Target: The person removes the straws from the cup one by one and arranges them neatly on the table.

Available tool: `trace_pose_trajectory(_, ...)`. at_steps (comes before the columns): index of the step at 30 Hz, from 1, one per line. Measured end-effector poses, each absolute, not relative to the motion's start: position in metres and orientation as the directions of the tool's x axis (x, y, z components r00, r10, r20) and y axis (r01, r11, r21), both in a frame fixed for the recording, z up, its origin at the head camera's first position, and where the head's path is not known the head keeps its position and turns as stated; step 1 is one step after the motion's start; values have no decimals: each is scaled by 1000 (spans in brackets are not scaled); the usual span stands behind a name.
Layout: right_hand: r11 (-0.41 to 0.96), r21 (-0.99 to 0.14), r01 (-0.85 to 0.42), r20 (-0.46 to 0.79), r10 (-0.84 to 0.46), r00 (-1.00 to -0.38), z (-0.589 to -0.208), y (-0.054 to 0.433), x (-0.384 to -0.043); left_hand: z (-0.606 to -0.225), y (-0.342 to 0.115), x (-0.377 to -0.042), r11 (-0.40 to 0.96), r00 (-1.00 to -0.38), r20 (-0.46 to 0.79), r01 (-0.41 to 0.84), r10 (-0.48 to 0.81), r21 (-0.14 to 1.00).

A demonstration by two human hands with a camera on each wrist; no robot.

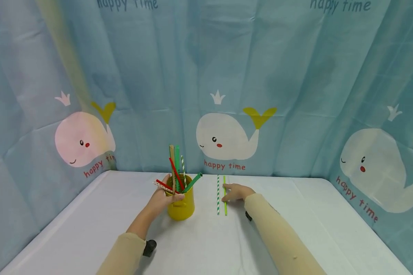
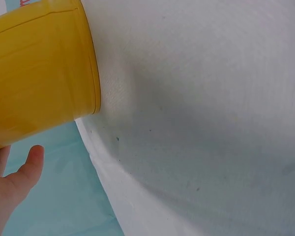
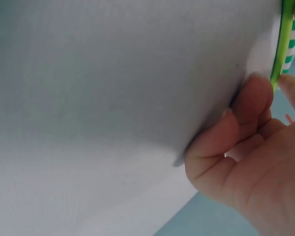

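A yellow cup point(image 1: 181, 212) full of upright and leaning straws stands left of centre in the head view. My left hand point(image 1: 161, 198) grips it near the rim, thumb across the front and fingers round the far side. The left wrist view shows the cup's side point(image 2: 39, 73) close up. On the white tabletop a lime green straw point(image 1: 225, 210) lies beside a green-and-white striped straw point(image 1: 218, 198), roughly parallel to it. My right hand point(image 1: 239, 192) touches the lime green straw with thumb and fingertip spread along its length; its other fingers point(image 3: 214, 140) curl close over the table.
Inside the cup are red, green, brown and striped straws point(image 1: 177, 160). The white table point(image 1: 296, 214) ends at a light blue curtain point(image 1: 296, 95) printed with whales. A black wrist device point(image 1: 149, 248) sits below the left forearm, another point(image 1: 248, 216) below the right wrist.
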State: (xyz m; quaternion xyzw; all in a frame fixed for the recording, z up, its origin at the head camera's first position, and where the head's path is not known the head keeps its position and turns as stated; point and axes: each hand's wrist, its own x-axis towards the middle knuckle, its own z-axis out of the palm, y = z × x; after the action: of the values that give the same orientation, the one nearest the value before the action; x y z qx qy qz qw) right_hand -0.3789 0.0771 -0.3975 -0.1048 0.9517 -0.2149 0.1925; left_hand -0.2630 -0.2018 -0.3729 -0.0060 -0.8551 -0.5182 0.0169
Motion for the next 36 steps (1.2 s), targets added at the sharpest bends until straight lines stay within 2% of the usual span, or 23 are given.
trace_pose_trajectory(12,881,-460,-111,-364,-301,-882,-390,85,-386,-372,-202,-265,450,-999,34,29,-3,893)
trace_pose_trajectory(24,863,-505,-25,-391,-255,-884,-395,86,-390,-371,-202,-266,437,-1000,19,16,-2,899)
trace_pose_trajectory(36,844,-535,-36,-389,-284,-876,-395,87,-389,-372,-202,-264,429,-1000,1,-5,-12,904)
